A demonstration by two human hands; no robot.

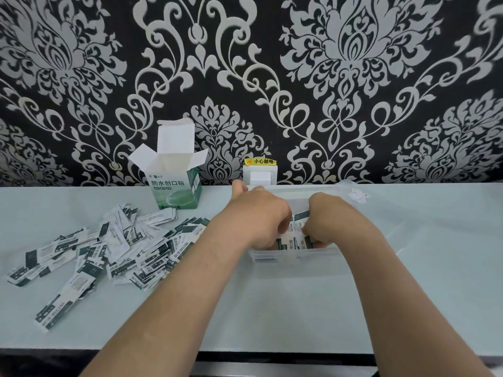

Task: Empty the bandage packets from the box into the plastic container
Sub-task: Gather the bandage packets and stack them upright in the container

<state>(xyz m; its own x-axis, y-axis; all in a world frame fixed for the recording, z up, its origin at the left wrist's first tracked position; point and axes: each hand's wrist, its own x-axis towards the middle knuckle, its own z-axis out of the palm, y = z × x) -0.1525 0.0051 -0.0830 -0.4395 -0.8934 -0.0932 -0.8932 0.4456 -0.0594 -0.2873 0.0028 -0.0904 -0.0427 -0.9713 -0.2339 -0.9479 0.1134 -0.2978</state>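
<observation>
Mid-frame, left hand and right hand clench bandage packets inside the plastic container. The open box stands upper left above loose packets.

Left of centre, the box is thin card, matt white inside its flaps and green-printed outside. The packets strewn at lower left look like smooth printed paper. At centre the container is clear, faintly frosted plastic on a smooth, softly sheened bench, and the wallpaper above looks raised and textured.
</observation>
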